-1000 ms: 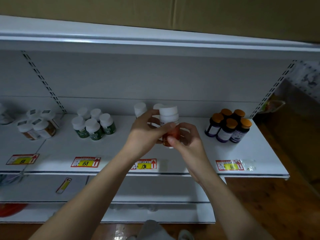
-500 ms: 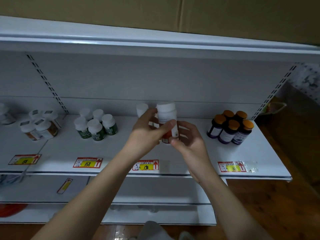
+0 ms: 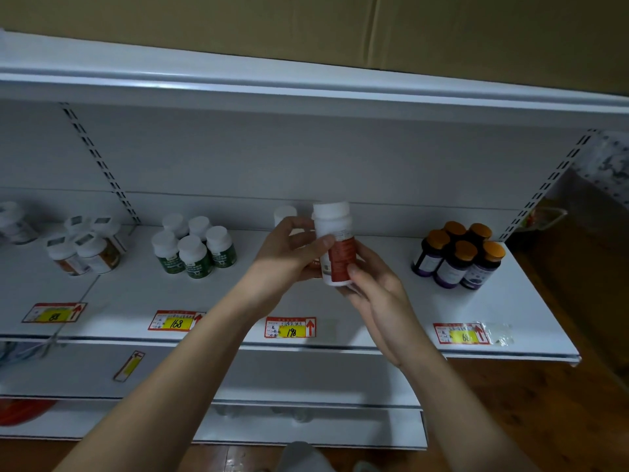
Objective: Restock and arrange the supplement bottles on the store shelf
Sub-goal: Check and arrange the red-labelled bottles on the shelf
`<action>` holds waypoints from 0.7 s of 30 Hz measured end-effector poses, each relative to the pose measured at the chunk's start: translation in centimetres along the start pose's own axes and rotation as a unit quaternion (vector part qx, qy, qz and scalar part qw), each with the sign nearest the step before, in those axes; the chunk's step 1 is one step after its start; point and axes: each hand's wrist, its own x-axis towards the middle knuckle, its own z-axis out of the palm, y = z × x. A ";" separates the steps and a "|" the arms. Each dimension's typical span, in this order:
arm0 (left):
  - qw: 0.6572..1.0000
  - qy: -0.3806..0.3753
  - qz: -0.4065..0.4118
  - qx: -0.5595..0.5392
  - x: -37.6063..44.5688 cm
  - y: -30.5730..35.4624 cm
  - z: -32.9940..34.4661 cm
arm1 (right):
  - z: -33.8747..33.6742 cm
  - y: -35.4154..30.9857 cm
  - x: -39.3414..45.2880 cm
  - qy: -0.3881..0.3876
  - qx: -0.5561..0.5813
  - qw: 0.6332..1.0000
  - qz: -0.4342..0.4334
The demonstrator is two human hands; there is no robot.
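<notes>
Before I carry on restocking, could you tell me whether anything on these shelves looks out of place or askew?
Yes: on the lower shelf a price tag lies tilted, away from the front edge, unlike the tags along the upper shelf. Beside the 68 tag, a clear plastic scrap looks crumpled. The bottle groups stand upright.

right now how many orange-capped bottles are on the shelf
5, clustered at the white shelf's right end: two dark orange-capped bottles behind, three in front. Others may hide behind.
</notes>
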 end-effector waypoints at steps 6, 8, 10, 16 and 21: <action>0.998 -0.015 0.019 0.051 -0.1 0.2 0.2 | 0.0 0.2 0.1 0.071 -0.127 0.987 -0.062; 0.997 -0.019 0.018 0.071 -0.2 0.3 0.3 | 0.1 0.2 -0.1 0.087 -0.174 0.978 -0.079; 0.996 -0.013 0.019 0.084 -0.3 0.3 0.5 | 0.2 0.1 -0.1 0.095 -0.189 0.974 -0.084; 1.000 0.006 0.000 0.029 -0.2 0.2 0.4 | 0.9 -0.3 0.0 0.108 -0.199 0.968 -0.105; 0.999 -0.010 -0.031 -0.030 -0.2 0.3 -0.3 | 0.1 -0.4 0.5 0.093 -0.114 0.988 -0.047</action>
